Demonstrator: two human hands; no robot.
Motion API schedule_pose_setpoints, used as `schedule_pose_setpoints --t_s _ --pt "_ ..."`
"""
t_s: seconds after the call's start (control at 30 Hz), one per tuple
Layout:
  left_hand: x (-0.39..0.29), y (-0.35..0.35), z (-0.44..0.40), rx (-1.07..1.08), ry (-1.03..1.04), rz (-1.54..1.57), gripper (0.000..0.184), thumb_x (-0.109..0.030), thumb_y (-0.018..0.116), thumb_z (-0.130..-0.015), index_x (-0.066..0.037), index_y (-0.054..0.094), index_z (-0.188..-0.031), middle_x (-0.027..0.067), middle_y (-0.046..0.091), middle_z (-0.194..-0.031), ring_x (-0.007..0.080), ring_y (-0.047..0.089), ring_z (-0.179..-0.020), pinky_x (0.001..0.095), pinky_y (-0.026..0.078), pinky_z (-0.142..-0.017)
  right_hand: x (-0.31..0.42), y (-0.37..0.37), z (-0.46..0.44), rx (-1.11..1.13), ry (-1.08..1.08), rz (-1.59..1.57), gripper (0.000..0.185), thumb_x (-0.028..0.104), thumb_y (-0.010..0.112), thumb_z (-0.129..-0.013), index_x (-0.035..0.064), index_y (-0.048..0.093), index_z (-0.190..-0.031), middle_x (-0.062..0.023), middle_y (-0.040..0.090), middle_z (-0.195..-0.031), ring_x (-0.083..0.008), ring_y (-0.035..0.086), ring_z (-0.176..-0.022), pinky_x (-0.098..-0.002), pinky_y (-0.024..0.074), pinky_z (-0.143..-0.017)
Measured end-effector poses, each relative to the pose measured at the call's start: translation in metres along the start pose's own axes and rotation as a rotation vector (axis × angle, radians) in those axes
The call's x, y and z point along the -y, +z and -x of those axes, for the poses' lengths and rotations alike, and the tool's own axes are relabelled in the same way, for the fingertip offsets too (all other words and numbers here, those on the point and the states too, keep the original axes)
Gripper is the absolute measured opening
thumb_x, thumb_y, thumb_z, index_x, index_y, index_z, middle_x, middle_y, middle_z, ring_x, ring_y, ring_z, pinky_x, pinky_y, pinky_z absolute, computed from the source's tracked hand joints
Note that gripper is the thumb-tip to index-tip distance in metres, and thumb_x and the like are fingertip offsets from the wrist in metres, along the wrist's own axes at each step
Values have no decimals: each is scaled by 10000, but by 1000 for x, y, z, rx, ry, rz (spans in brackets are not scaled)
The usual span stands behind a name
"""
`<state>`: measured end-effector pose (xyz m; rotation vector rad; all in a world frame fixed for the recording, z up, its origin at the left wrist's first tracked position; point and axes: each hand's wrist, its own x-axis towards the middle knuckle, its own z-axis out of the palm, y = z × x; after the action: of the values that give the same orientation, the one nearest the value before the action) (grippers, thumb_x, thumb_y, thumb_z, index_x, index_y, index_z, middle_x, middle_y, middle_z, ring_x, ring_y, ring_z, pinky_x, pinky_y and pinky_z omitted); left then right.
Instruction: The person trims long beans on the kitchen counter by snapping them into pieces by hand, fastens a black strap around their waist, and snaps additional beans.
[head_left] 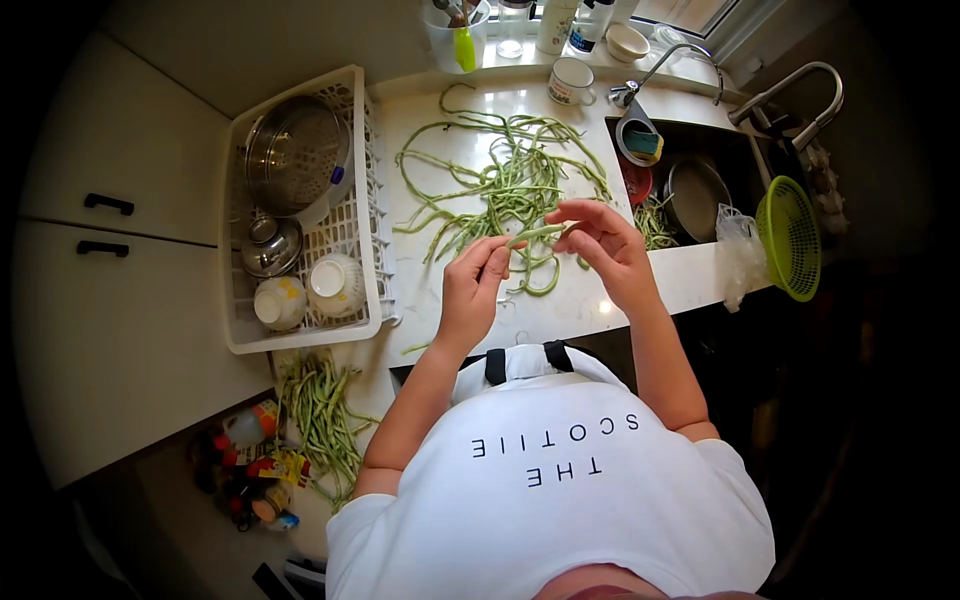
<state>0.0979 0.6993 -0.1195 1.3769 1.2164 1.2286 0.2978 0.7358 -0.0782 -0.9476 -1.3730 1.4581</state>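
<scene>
My left hand (474,287) pinches a short piece of green bean (537,235) between thumb and fingertips, above the counter's front part. My right hand (612,252) is at the other end of the piece, its thumb and fingers apart around the tip. I cannot tell whether they touch it. Beyond both hands, a loose tangle of long green beans (520,180) spreads over the white counter (420,300). At the lower left lies a thick bundle of beans (325,415) in shorter lengths.
A white dish rack (372,200) with pots and bowls stands on the left. On the right are the sink with a metal pan (697,200) and bean scraps (654,222), a plastic bag (738,250) and a green colander (790,240). An enamel mug (571,82) stands behind the beans.
</scene>
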Motion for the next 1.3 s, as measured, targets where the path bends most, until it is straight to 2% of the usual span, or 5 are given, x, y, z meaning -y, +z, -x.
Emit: schedule_pose_setpoints --t_s 0.23,0.5,0.57,0.73,1.3 --pt "-9 20 -6 21 -75 59 277 -202 527 -1018 9 670 -1124 -36 488 -701 37 397 -619 199 322 -535 -18 -8 0 50 30 -70 414 39 633 -912 26 542 -1316 -77 643 -1079 -99 630 -794 -251 518 -706" --pt "-17 13 -14 -5 -169 -41 246 -209 504 -1028 -20 640 -1109 -23 483 -726 46 386 -619 208 302 -531 -22 -35 -14 34 -409 677 232 0 579 -906 17 617 -1134 -127 645 -890 -263 651 -742 -309 512 -664" --pt "-17 9 -21 -157 -53 775 197 -216 462 -1043 -54 554 -1107 -3 480 -792 78 436 -670 230 338 -579 -28 -30 -14 49 -318 595 282 25 573 -923 26 591 -1204 -122 675 -971 -244 672 -854 -327 522 -744" --pt "-34 -1 -28 -291 106 904 150 -183 405 -1055 -101 499 -1138 31 514 -888 161 531 -832 380 482 -955 -49 -3 -1 391 -9 118 401 142 600 -951 38 511 -1328 -58 685 -1076 -166 629 -1016 -340 489 -917" --pt "-24 -37 3 -625 82 537 120 -181 586 -982 -72 570 -1030 73 662 -924 174 667 -850 303 588 -761 -47 -31 2 328 215 -769 413 280 435 -1034 -28 517 -1297 -117 673 -1042 -162 621 -917 -321 469 -926"
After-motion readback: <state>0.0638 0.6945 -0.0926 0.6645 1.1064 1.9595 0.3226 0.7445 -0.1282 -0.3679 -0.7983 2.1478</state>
